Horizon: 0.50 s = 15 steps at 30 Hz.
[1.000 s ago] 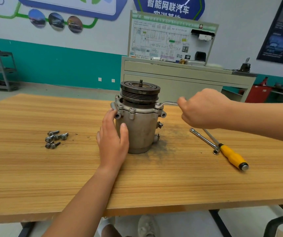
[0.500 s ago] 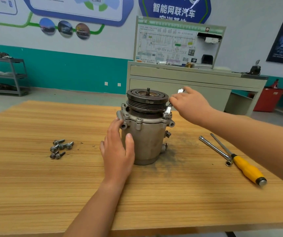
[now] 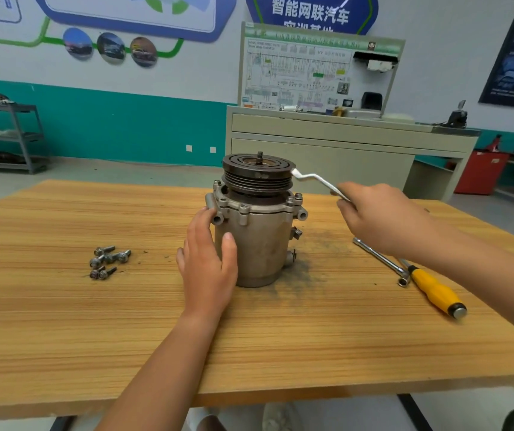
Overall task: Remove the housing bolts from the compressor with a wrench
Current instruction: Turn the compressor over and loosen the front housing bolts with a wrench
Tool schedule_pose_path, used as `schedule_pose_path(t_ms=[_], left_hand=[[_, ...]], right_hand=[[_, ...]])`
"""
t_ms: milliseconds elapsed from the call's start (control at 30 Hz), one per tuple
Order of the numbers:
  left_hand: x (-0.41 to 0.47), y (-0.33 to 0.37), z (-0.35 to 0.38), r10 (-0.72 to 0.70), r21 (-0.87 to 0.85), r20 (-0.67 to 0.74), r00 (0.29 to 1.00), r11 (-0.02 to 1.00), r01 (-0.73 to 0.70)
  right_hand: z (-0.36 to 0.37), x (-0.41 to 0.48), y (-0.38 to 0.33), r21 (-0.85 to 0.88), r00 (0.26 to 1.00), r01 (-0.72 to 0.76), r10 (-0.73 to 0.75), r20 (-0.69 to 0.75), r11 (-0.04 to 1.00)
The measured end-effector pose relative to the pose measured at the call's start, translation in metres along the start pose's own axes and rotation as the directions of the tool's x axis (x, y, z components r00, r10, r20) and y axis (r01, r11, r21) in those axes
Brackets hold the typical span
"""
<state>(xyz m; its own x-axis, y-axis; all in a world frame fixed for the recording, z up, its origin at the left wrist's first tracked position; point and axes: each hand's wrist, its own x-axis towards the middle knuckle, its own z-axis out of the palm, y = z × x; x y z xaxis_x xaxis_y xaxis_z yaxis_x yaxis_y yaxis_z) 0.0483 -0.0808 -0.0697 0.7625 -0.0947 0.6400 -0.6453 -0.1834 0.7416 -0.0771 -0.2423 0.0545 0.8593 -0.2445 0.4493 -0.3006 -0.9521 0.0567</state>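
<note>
**Compressor upright, wrench at its far side**

Grey cast-metal cylindrical compressor (image 3: 257, 241) stands on the wooden table (image 3: 62, 321), long axis vertical, dark grooved pulley (image 3: 258, 177) on top. Left hand (image 3: 209, 259) spread flat against its near-left wall. Right hand (image 3: 383, 219) closed around the bent silver wrench (image 3: 314, 180); its head hides behind the pulley. Loose bolts (image 3: 106, 262) left of left hand; yellow-handled screwdriver (image 3: 436, 290) below right hand.
</note>
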Motion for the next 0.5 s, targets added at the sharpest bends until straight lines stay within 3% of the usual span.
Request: schedule_pose_path(t_ms=[233,400,500], left_hand=[[-0.001,0.001,-0.001,-0.004,0.004,0.000,1.000,1.000,0.004],[0.000,0.001,-0.001,-0.009,0.001,0.002,1.000,1.000,0.009],[0.000,0.001,-0.002,-0.008,0.001,0.005,1.000,1.000,0.008]], right_hand=[[-0.004,-0.004,-0.013,-0.308,0.996,0.004,0.025,0.090,0.951],[-0.013,-0.001,-0.027,-0.537,0.982,0.175,-0.103,0.160,0.825],[-0.014,0.001,-0.020,-0.553,0.977,0.197,-0.114,0.181,0.809]])
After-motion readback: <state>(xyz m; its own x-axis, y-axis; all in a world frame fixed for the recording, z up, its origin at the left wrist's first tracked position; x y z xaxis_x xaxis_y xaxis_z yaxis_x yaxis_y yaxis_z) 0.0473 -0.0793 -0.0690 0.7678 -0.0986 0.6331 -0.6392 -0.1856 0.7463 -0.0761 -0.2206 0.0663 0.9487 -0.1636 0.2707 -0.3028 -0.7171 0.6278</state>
